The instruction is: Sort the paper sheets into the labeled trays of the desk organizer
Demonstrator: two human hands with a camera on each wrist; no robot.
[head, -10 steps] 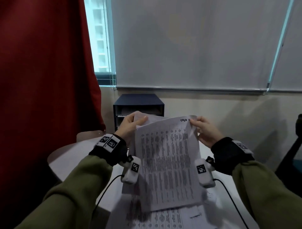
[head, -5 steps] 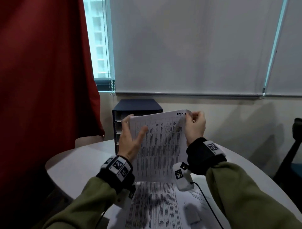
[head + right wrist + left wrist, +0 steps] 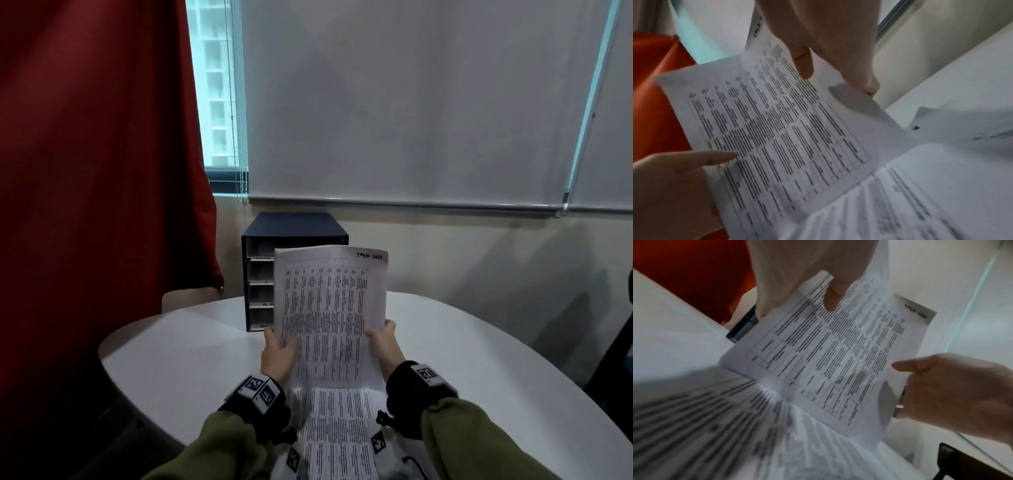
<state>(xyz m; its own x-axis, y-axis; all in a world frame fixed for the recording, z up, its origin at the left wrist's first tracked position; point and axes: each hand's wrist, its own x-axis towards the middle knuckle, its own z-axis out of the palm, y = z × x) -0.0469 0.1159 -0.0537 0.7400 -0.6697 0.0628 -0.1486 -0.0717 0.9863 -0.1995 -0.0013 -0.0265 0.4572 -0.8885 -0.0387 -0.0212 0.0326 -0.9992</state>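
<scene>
a printed sheet [image 3: 330,318] headed "task list" in handwriting at its top right corner is held upright above the near part of the white table [image 3: 479,346], its printed face turned toward the camera. it is gripped at both side edges near its lower half: the left hand [image 3: 278,354] is closed on the left edge, with the thumb laid on the printed face and the fingers behind the paper, and the right hand [image 3: 384,347] is closed on the right edge in the same way. in the left wrist view the left thumb [image 3: 833,293] is seen lying across the table of text, and in the right wrist view the right thumb [image 3: 802,61] is seen pressed on the front of the sheet.

more printed sheets [image 3: 337,435] lie flat on the table at its near edge, under and between the wrists; a further sheet [image 3: 962,123] is seen lying beside them in the right wrist view.

the dark desk organizer [image 3: 274,270] stands at the far edge of the table by the wall, behind the held sheet, which hides its right half. four stacked trays are seen in it; their labels are partly covered and cannot be read in full.

a red curtain [image 3: 99,154] hangs at the left, and a lowered white roller blind [image 3: 411,102] covers the window behind the table.
</scene>
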